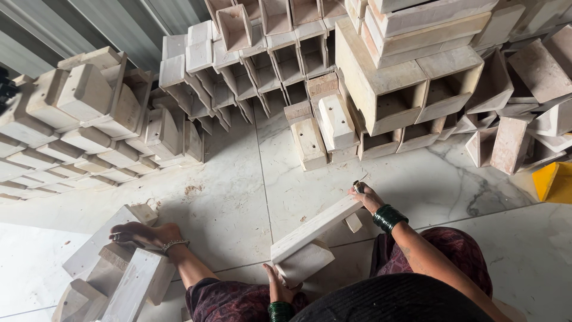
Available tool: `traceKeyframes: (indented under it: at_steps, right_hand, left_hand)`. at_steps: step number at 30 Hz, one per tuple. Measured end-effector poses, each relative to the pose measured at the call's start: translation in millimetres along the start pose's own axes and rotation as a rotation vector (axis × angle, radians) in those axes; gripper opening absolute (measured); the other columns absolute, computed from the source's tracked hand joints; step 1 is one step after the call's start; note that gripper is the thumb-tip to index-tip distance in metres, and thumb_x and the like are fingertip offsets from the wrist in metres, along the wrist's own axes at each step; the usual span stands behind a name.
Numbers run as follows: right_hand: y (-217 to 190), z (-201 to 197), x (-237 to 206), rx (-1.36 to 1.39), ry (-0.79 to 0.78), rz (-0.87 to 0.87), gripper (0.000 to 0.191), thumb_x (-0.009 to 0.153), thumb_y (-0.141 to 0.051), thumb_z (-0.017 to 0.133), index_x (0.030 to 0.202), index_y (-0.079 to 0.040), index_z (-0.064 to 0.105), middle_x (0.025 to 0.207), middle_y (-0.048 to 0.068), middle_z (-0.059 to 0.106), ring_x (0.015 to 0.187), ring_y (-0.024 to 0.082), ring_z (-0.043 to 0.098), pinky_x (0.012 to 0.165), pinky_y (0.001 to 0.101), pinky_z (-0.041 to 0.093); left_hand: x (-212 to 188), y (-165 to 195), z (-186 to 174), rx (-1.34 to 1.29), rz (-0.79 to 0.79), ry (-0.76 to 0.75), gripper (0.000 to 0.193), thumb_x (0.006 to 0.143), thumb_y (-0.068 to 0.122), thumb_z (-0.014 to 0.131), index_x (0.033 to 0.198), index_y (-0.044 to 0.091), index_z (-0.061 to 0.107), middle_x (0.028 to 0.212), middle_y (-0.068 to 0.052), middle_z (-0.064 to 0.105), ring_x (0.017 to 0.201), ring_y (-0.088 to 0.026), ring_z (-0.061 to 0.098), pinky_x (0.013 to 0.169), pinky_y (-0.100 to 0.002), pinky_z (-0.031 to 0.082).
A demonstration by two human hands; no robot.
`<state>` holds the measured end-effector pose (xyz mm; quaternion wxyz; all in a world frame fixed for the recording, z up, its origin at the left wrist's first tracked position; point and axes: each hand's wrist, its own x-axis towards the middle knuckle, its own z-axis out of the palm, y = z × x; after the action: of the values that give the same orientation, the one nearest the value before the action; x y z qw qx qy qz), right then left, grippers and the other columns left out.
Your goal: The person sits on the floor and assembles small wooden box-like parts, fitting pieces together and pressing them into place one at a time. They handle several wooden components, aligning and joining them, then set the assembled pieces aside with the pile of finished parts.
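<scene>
A: Where's the wooden box piece [310, 238]?
B: Centre floor; left hand [277, 286] grips its six o'clock end, right hand [364, 195] pinches the two o'clock end
A: Risk?
B: It could slip off its edge, I'd judge

Wooden piece [313, 238]: pale, unfinished, built of a long flat plank fixed over a wedge-shaped block. Held tilted above the marble floor, far end raised. A small peg projects under the raised end.

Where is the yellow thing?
In the head view, the yellow thing lies on the marble floor at the far right edge, just below the tumbled wooden pieces.
</scene>
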<state>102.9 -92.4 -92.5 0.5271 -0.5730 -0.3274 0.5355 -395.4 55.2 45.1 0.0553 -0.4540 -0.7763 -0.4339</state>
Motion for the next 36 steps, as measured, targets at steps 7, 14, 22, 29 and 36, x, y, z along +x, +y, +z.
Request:
traceKeyframes:
  at_steps: [7,14,22,29,36]
  right_hand:
    - [3,3,-12,0.071,-0.239,-0.071,0.043,0.074,-0.001,0.065,0.116,-0.009,0.065,0.124,-0.003,0.062,0.123,0.011,0.051,0.099,0.0264,0.041]
    - [10,2,-33,-0.333,-0.315,-0.162,0.035,0.078,0.000,0.066,0.111,-0.011,0.062,0.098,-0.001,0.054,0.098,0.013,0.050,0.092,0.0265,0.041]
    - [11,22,-31,-0.259,-0.129,-0.109,0.025,0.085,-0.004,0.069,0.107,-0.012,0.059,0.095,0.002,0.053,0.092,0.016,0.051,0.089,0.0297,0.044]
    - [25,85,-37,0.250,-0.278,0.069,0.028,0.093,-0.004,0.072,0.110,-0.013,0.051,0.097,0.001,0.051,0.090,0.014,0.050,0.077,0.0295,0.051]
    - [17,105,-54,0.336,-0.201,0.274,0.036,0.092,-0.008,0.065,0.122,-0.017,0.046,0.115,0.002,0.052,0.105,0.015,0.060,0.094,0.0399,0.059]
  left_hand:
    - [-260,-56,-12,-0.883,-1.044,-0.844,0.087,0.085,0.036,0.060,0.158,0.008,0.022,0.152,-0.029,0.029,0.136,-0.042,0.031,0.102,-0.055,0.033]
    - [-313,-89,-33,-0.871,-1.036,-0.895,0.081,0.083,0.047,0.062,0.158,0.025,0.040,0.148,-0.015,0.048,0.127,-0.035,0.052,0.088,-0.057,0.052]
    - [-306,-25,-93,-0.715,-0.146,-0.719,0.074,0.092,0.024,0.071,0.161,0.027,0.045,0.167,-0.017,0.040,0.153,-0.037,0.039,0.120,-0.052,0.035]
    - [-244,58,-124,-0.290,0.422,-0.640,0.100,0.060,0.040,0.088,0.151,0.027,0.048,0.164,-0.020,0.026,0.148,-0.044,0.027,0.113,-0.070,0.029]
    - [-247,108,-100,-0.107,0.686,-0.700,0.123,0.050,0.044,0.090,0.157,0.028,0.031,0.160,-0.022,0.029,0.145,-0.045,0.030,0.110,-0.070,0.034]
